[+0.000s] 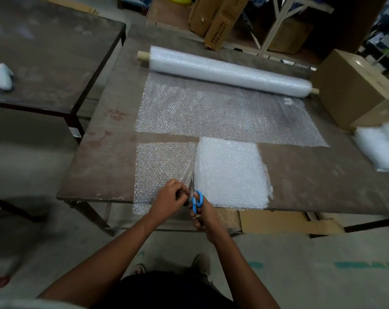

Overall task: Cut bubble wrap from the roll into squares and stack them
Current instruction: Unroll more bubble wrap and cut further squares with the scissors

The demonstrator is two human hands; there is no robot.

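A bubble wrap roll on a wooden core lies across the back of the brown table, with a sheet unrolled toward me. At the front edge lies a single-layer piece, and just right of it a thick white stack of squares. My left hand pinches the near edge of the single piece. My right hand grips blue-handled scissors, their blades pointing away from me along the seam between the piece and the stack.
A cardboard box stands at the table's right rear, with folded bubble wrap bundles in front of it. A second dark table at left carries a small white object. Cartons stand behind the table.
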